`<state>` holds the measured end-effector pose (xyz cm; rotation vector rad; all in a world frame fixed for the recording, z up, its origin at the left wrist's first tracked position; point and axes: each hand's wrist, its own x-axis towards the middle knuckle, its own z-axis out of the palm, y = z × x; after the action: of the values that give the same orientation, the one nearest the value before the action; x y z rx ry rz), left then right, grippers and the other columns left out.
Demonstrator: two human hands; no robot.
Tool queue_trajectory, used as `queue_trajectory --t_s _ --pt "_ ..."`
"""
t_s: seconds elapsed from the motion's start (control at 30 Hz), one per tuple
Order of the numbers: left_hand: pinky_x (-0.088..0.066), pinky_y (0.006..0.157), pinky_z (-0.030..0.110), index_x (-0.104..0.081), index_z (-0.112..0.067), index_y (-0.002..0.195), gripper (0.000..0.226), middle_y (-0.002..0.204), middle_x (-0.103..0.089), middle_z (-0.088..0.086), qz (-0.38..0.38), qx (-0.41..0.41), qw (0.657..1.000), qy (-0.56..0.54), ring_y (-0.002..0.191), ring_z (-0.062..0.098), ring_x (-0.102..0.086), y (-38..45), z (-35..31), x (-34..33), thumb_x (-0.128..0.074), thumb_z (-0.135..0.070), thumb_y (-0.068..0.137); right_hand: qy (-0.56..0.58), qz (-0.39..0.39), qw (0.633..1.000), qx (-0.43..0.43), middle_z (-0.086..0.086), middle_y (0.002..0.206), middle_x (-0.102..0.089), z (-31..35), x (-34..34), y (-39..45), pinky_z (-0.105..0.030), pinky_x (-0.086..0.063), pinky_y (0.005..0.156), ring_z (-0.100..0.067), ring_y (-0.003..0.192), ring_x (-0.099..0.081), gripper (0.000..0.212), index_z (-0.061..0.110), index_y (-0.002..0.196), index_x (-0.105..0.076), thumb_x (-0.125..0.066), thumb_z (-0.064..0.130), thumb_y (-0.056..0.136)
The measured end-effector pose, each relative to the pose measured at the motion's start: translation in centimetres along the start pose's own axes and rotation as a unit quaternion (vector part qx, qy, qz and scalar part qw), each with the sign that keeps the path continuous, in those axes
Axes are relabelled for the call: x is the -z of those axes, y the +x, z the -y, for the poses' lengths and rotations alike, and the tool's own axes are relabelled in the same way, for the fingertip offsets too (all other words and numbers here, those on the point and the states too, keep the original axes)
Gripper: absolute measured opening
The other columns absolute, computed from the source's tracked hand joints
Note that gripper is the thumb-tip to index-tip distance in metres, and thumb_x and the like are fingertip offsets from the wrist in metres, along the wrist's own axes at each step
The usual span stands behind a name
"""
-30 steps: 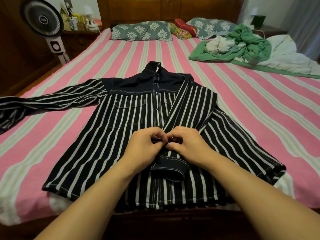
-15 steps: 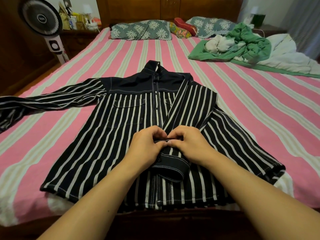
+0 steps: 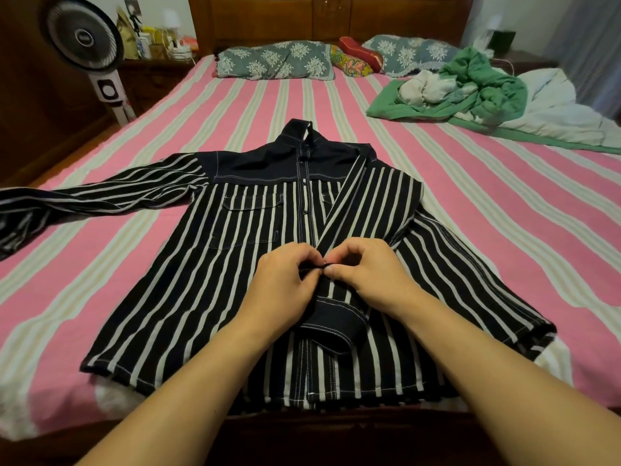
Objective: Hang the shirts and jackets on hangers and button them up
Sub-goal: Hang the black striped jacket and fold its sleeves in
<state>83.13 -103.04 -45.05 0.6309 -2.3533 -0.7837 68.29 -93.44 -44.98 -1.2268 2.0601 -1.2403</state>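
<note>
**A:** Pink-striped bed, where's the striped shirt?

**B:** Flat in the middle, front up. Left hand and right hand both have curled fingers pinching the placket mid-chest, right sleeve folded underneath them.

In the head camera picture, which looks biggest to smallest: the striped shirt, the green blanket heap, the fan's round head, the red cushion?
1. Striped shirt, though nearest.
2. Green blanket heap.
3. Fan's round head.
4. Red cushion.
</note>
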Motion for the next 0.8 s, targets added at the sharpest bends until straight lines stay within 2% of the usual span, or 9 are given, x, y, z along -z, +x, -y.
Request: queue_trajectory --t_s 0.13,0.2,0.3,0.4,0.5,0.57,0.63,0.7,0.8 --pt "-0.049 0.079 0.017 -0.068 -0.019 0.094 0.012 0.09 -0.063 -0.011 -0.042 -0.06 0.997 0.027 0.085 0.002 -0.059 -0.4 0.2 -0.3 -0.074 -0.011 0.086 0.018 0.006 1.0 0.011 0.006 0.09 -0.076 -0.2 0.1 -0.1 -0.044 -0.056 0.092 -0.011 0.09 -0.071 0.011 0.025 0.085 -0.075 -0.08 0.017 0.081" --pt "-0.048 0.078 0.016 -0.068 -0.017 0.093 0.012 0.089 -0.064 -0.009 -0.058 -0.072 0.995 0.034 0.082 0.003 -0.058 -0.5 0.3 -0.6 -0.075 -0.01 0.086 0.039 0.002 0.999 0.011 0.002 0.09 -0.076 -0.1 0.0 -0.3 -0.044 -0.056 0.091 -0.016 0.089 -0.072 0.012 0.023 0.084 -0.075 -0.08 0.012 0.081" --pt "-0.045 0.077 0.009 -0.068 -0.015 0.092 0.013 0.088 -0.064 -0.009 -0.082 -0.079 0.993 0.028 0.08 0.002 -0.057 -0.5 0.2 -0.7 -0.076 -0.008 0.084 0.083 -0.007 0.996 0.017 0.0 0.091 -0.076 0.2 0.0 -0.6 -0.035 -0.057 0.089 -0.017 0.09 -0.072 0.015 0.021 0.081 -0.075 -0.079 0.007 0.082" --pt "-0.05 0.076 0.016 -0.069 -0.012 0.09 0.012 0.087 -0.066 -0.007 -0.099 -0.075 0.992 0.014 0.08 0.003 -0.06 -0.6 0.3 -0.7 -0.076 -0.005 0.083 0.105 -0.015 0.994 0.038 0.003 0.094 -0.075 0.3 0.1 -0.9 -0.023 -0.055 0.086 -0.011 0.091 -0.071 0.017 0.02 0.079 -0.075 -0.079 0.004 0.082" --pt "-0.05 0.074 0.021 -0.067 -0.012 0.087 0.013 0.085 -0.065 -0.006 -0.095 -0.072 0.993 0.007 0.08 0.005 -0.06 -0.6 0.3 -0.6 -0.076 -0.004 0.083 0.062 -0.04 0.995 0.066 0.008 0.093 -0.073 0.4 -0.3 -1.1 -0.013 -0.049 0.082 -0.002 0.09 -0.068 0.014 0.018 0.081 -0.074 -0.077 0.004 0.083" --pt "-0.052 0.075 0.023 -0.068 -0.016 0.087 0.013 0.084 -0.066 -0.009 -0.063 -0.025 0.997 -0.033 0.081 0.006 -0.063 -0.3 0.3 -0.3 -0.076 -0.006 0.084 0.003 -0.048 0.995 0.087 0.01 0.092 -0.07 0.2 -0.5 -1.0 -0.016 -0.05 0.082 -0.003 0.089 -0.066 0.011 0.02 0.085 -0.073 -0.076 0.009 0.084" --pt "-0.055 0.081 0.025 -0.07 -0.022 0.089 0.015 0.085 -0.07 -0.008 0.003 0.068 0.991 -0.113 0.085 0.006 -0.067 0.1 0.4 0.3 -0.077 -0.009 0.086 -0.02 -0.034 0.995 0.089 0.009 0.09 -0.071 -0.1 -0.4 -0.8 -0.024 -0.053 0.084 -0.005 0.089 -0.066 0.01 0.022 0.087 -0.074 -0.076 0.013 0.085" --pt "-0.056 0.089 0.03 -0.073 -0.026 0.096 0.018 0.092 -0.074 -0.006 0.068 0.137 0.972 -0.178 0.09 0.007 -0.07 0.6 0.6 0.8 -0.077 -0.011 0.088 -0.022 -0.023 0.996 0.086 0.008 0.089 -0.072 -0.3 -0.2 -0.6 -0.026 -0.053 0.085 -0.006 0.088 -0.067 0.009 0.021 0.089 -0.075 -0.076 0.012 0.085" --pt "-0.057 0.095 0.038 -0.077 -0.021 0.102 0.016 0.099 -0.078 -0.001 0.134 0.192 0.938 -0.257 0.097 0.015 -0.074 0.7 0.9 1.1 -0.072 -0.01 0.092 -0.027 -0.027 0.995 0.094 0.009 0.088 -0.072 0.0 -0.3 -0.7 -0.02 -0.052 0.083 -0.004 0.088 -0.066 0.011 0.021 0.09 -0.076 -0.076 0.011 0.085"
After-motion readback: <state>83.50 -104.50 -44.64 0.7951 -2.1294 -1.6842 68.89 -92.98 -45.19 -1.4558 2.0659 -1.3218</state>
